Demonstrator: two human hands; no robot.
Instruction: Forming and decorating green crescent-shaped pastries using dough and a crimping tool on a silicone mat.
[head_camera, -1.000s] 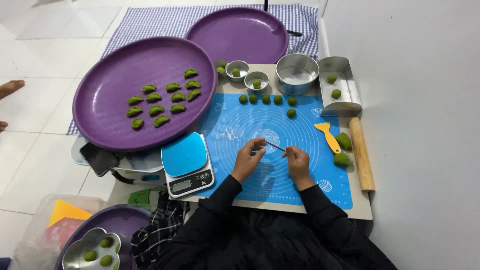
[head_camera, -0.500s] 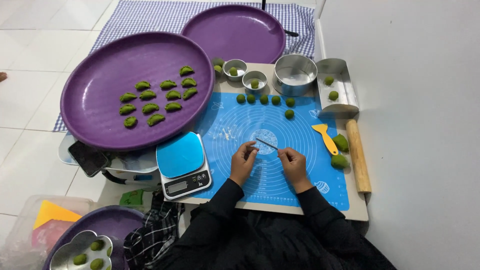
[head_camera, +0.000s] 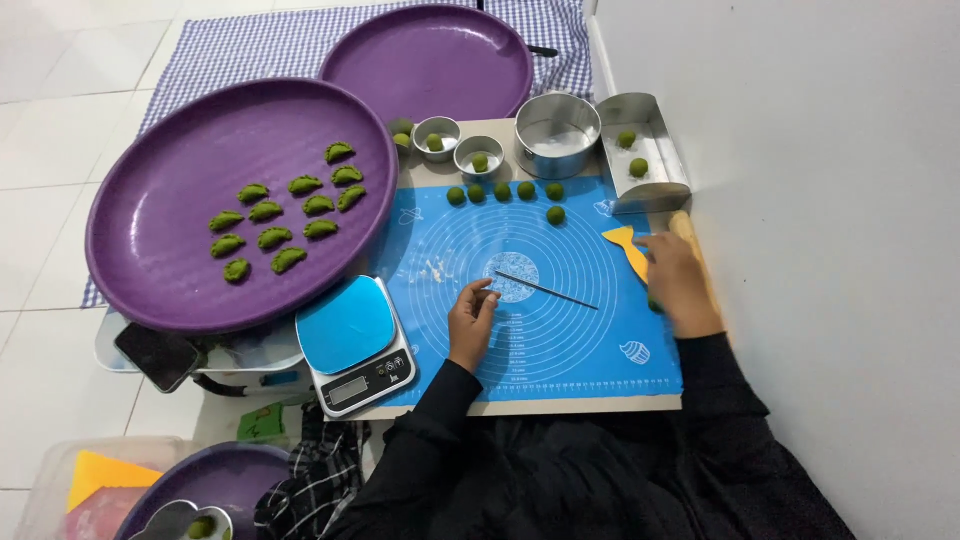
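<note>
Near the frame's centre, the left hand (head_camera: 472, 322) rests loosely curled on the blue mat (head_camera: 560, 330), holding nothing. A thin stick (head_camera: 546, 290) lies just beyond. At right, the right hand (head_camera: 676, 278) touches the yellow scraper (head_camera: 626, 246); its grip cannot be told.

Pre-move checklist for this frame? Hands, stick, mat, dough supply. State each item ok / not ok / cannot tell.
1. Left hand free: ok, resting on the blue silicone mat.
2. Right hand grip: cannot tell; it covers the yellow plastic scraper.
3. Thin metal stick in reach: ok, lying loose mid-mat.
4. Mat centre free of dough: ok.
5. Green dough balls in stock: ok, rowed along the far edge.
</note>
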